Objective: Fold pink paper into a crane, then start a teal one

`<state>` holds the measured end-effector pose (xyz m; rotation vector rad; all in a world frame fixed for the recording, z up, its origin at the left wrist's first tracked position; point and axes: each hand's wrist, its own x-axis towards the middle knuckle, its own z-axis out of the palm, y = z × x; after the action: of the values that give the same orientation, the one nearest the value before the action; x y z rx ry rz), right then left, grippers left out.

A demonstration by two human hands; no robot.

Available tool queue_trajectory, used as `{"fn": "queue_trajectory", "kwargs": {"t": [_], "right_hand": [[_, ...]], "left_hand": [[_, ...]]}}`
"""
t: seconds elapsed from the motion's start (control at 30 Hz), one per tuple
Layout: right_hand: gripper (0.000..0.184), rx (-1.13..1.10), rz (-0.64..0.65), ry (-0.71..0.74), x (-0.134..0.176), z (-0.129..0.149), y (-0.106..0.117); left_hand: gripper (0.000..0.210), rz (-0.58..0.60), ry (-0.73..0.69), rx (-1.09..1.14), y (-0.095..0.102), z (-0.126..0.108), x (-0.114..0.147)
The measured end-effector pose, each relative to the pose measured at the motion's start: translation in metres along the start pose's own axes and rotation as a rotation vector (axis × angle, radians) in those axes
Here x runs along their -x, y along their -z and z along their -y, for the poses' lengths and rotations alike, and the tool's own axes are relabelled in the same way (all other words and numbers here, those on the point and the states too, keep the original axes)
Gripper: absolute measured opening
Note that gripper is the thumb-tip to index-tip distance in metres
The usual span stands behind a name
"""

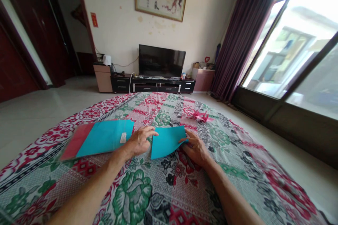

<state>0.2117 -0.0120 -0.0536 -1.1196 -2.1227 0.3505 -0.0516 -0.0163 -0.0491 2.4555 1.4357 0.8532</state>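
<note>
Between my hands is a sheet of turquoise paper (167,143), low over the tablecloth, its right side curving upward. My left hand (142,139) is at the sheet's upper left edge, with fingers bent and fingertips on the paper. On the right side, my right hand (195,148) grips the edge between thumb and fingers. To the left of my left hand lies a clear plastic packet (106,137) of turquoise and red paper with a small white label. Beyond my right hand, a pink folded-paper figure (202,116) with pointed ends rests on the cloth.
A flowered tablecloth (133,193) in red, green and grey covers the round table. Past its far edge stand a television (162,61) and a low black cabinet (155,87). A purple curtain (237,38) and large window (295,49) are at right.
</note>
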Motion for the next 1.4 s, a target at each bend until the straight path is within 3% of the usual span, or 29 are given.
{"fn": "queue_trajectory", "kwargs": {"t": [0.13,0.27,0.4,0.57,0.8,0.9,1.07,1.17,1.4], "right_hand": [[0.024,0.067,-0.024,-0.116,-0.001,-0.001,0.001],[0.025,0.058,-0.025,-0.100,-0.001,-0.002,0.002],[0.021,-0.009,-0.026,-0.050,-0.002,-0.001,0.003],[0.017,-0.074,-0.037,0.023,0.000,0.002,0.007],[0.027,-0.078,-0.042,-0.030,0.001,0.009,0.009],[0.035,-0.019,-0.058,-0.080,0.001,0.007,0.006],[0.031,0.042,-0.094,-0.188,0.001,0.004,0.001],[0.022,0.068,-0.133,-0.261,0.000,0.002,-0.002],[0.046,0.085,-0.147,-0.292,-0.002,-0.001,-0.007]], "left_hand": [[0.063,0.111,-0.107,0.043,0.000,-0.007,0.003],[0.040,0.105,-0.122,0.153,0.000,-0.011,0.003],[0.019,0.111,-0.068,0.304,0.001,-0.012,0.001],[0.020,0.034,0.025,0.375,0.001,-0.017,0.000],[0.025,0.053,0.158,0.299,-0.002,-0.016,0.001],[0.042,-0.047,0.226,0.292,-0.011,-0.015,0.000],[0.061,-0.170,0.286,0.257,-0.022,-0.016,0.000],[0.055,-0.180,0.259,0.196,-0.023,-0.017,0.001],[0.029,-0.148,0.082,0.040,-0.028,-0.014,0.001]]}}
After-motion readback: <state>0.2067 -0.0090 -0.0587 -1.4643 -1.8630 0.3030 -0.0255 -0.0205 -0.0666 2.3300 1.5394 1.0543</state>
